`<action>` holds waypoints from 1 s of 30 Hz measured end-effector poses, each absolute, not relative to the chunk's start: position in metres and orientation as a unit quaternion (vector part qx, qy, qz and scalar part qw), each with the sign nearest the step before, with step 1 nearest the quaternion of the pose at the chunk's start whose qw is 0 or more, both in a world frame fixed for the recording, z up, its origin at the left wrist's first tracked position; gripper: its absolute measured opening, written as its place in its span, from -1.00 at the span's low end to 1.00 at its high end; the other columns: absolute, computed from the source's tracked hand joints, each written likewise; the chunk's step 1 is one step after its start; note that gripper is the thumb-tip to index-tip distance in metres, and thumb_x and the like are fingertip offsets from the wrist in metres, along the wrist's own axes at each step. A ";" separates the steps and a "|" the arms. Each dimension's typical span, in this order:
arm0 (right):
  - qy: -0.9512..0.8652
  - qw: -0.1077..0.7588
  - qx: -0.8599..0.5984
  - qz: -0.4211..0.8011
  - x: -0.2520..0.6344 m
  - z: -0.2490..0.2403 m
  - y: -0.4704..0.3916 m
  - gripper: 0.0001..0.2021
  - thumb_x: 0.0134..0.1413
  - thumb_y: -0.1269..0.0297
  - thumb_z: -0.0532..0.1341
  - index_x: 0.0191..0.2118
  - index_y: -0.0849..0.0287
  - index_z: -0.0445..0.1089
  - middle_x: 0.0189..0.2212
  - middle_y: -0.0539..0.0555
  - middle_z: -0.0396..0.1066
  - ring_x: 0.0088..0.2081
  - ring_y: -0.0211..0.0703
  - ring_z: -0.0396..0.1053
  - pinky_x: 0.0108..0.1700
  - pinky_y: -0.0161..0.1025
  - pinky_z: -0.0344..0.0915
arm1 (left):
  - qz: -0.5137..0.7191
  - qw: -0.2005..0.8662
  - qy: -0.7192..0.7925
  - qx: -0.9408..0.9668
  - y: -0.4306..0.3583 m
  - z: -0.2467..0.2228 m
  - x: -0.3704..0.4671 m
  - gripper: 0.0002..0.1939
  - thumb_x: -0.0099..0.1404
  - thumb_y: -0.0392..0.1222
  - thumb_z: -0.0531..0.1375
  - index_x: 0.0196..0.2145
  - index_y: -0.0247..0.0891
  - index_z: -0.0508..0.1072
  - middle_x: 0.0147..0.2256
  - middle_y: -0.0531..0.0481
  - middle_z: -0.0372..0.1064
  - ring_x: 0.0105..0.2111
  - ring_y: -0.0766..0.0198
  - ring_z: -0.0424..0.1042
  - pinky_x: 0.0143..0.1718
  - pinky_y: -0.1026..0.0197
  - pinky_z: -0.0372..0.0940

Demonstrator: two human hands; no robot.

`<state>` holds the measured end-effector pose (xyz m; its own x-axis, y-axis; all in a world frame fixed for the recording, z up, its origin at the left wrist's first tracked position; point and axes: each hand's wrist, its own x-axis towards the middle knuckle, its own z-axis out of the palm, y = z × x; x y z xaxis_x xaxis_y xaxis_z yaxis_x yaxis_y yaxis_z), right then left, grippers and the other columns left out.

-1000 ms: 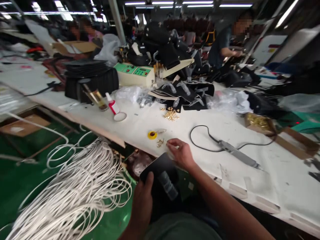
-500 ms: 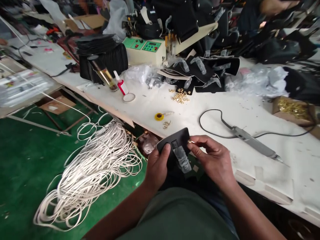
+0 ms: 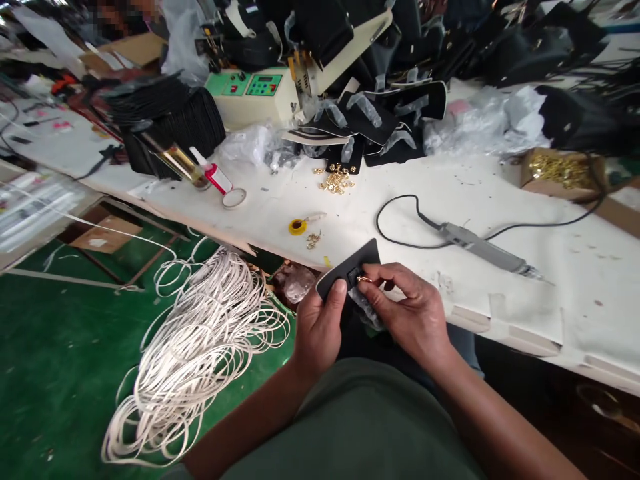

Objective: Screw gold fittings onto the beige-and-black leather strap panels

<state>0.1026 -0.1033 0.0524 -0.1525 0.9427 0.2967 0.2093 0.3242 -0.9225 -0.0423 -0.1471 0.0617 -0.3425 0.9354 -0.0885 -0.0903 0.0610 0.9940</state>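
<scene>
Holding black panel (image 3: 349, 264) in left hand (image 3: 319, 328) just beside desk (image 3: 267, 215), pinching gold fitting (image 3: 365, 279) in right hand (image 3: 419, 312) at panel's square patch (image 3: 353, 275), apparently lining up, calling for steady fingertip control.

Open strip of surface (image 3: 350, 223) between gold pile (image 3: 337, 181) and looped black cable (image 3: 415, 247), grey corded tool (image 3: 485, 250) lying across the right, black pieces (image 3: 364, 127) crowding the back

Your white table (image 3: 350, 230) carries a grey corded tool (image 3: 483, 248), a yellow ring-shaped item (image 3: 297, 227) near small gold-coloured parts (image 3: 313, 241), and a bigger gold pile (image 3: 337, 180). On your green floor (image 3: 65, 347) lies a heap of white cord (image 3: 200, 353).
</scene>
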 end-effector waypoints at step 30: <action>-0.766 0.466 -0.401 0.186 0.116 0.055 -0.106 -0.96 0.28 0.38 0.32 -0.24 0.14 0.51 -0.34 0.03 0.57 -0.33 -0.19 0.50 -0.21 -0.18 0.31 | 0.533 0.391 0.579 0.478 -0.160 0.061 -0.032 -0.64 0.53 -0.03 0.18 0.14 -0.20 0.58 0.16 -0.14 0.52 0.18 0.02 0.46 0.31 0.05 0.27</action>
<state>0.1164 -0.1059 0.0547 -0.2434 0.7881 0.5653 0.4418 0.6090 -0.6588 -0.0323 -0.1604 0.0607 -0.2367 0.9699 0.0566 0.1365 -0.0244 0.9903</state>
